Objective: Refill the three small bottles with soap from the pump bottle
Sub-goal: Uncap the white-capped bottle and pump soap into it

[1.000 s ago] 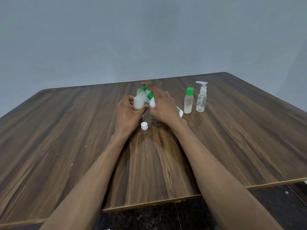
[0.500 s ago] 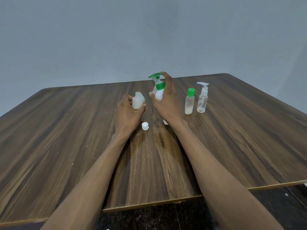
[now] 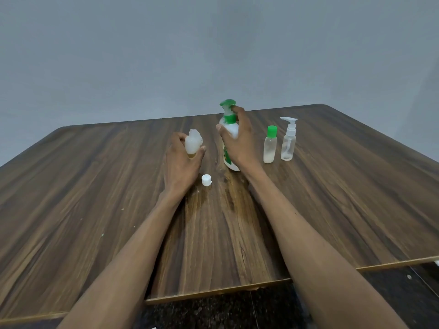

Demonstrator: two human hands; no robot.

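My left hand (image 3: 181, 162) grips a small white uncapped bottle (image 3: 193, 143), holding it upright over the wooden table (image 3: 95, 198). Its white cap (image 3: 206, 180) lies on the table just right of that wrist. My right hand (image 3: 238, 143) wraps round the white pump bottle (image 3: 229, 138) with the green pump head (image 3: 227, 104), which stands upright on the table; a finger reaches up by the pump. To the right stand a small bottle with a green cap (image 3: 270, 144) and a clear small bottle with a white pump (image 3: 288, 138).
The table's front edge (image 3: 213, 293) runs across the lower frame, with dark floor below it. A plain grey wall stands behind the table. Wet smears shine on the wood near the cap.
The pump bottle went from tilted over the small bottle to upright on the table, moving right. My left hand and the small bottle stayed nearly in place.
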